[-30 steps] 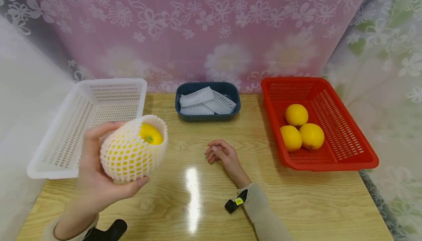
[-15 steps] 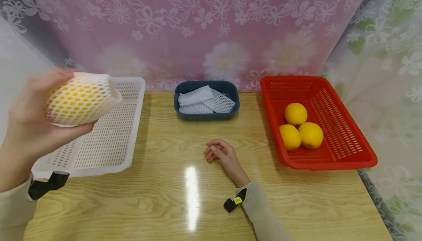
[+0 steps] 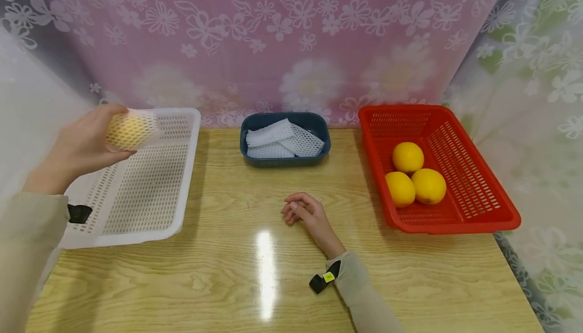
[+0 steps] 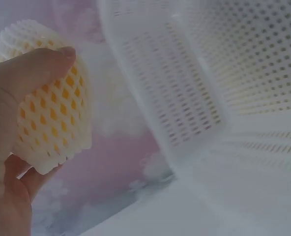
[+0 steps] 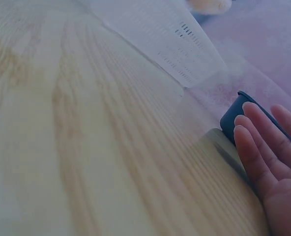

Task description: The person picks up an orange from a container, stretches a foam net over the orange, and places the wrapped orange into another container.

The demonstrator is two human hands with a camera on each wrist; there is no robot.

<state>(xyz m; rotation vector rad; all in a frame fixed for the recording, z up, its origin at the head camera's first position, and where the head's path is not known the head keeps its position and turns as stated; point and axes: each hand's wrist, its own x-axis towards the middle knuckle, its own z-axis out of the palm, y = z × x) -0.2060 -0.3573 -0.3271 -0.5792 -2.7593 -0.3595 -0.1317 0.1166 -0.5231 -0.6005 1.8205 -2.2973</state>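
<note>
My left hand [image 3: 86,140] grips a yellow fruit [image 3: 129,130] sleeved in a white foam net [image 4: 62,118]. In the head view the wrapped fruit overlaps the far left part of the white basket [image 3: 184,191]. The left wrist view has the thumb across the net, and the white basket's perforated wall [image 4: 170,83] stands to the right of the fruit. My right hand [image 3: 311,216] rests near the middle of the wooden table, fingers loosely bent and holding nothing. In the right wrist view its fingers [image 5: 256,147] overlap the dark blue tray [image 5: 230,115].
A dark blue tray [image 3: 284,162] at the back middle holds several white foam nets [image 3: 302,141]. At the right, a red basket [image 3: 473,171] contains three yellow fruits [image 3: 430,186]. A floral curtain [image 3: 282,44] hangs behind the wooden table [image 3: 218,272].
My left hand has carried the netted fruit leftward from in front of the white basket, then farther back over it. The right hand has stayed in place.
</note>
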